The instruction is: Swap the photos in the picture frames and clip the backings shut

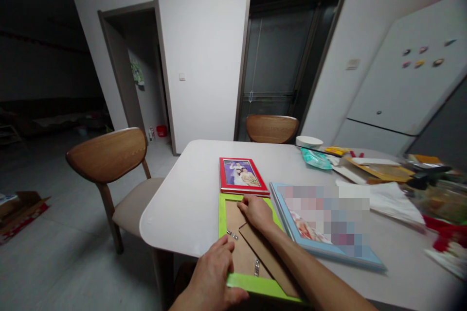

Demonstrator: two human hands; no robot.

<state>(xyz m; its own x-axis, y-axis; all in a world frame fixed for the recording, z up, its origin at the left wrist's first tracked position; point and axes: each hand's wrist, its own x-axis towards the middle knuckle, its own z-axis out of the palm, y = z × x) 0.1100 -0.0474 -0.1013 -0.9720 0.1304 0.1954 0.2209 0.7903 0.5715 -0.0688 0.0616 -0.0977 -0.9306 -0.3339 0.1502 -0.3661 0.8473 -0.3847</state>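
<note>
A green picture frame [251, 280] lies face down at the table's near edge, showing its brown backing board [241, 252], a brown stand leg [268, 257] and metal clips [257, 267]. My left hand [215, 269] grips the frame's lower left corner, fingers on its side and thumb at the near edge. At the far end of the backing, my right hand [257, 211] has its fingers curled and pressed down; whatever is under the fingertips is hidden. Beyond it lies a red picture frame [242, 188] with a photo. On the right is a light blue picture frame [350, 256], partly pixelated.
The white table [175, 189] carries a bowl [309, 142], a teal packet [315, 158], white paper [390, 201] and clutter on its right side. Wooden chairs stand at the left [109, 155] and far side [272, 129]. A white fridge [397, 82] stands at right.
</note>
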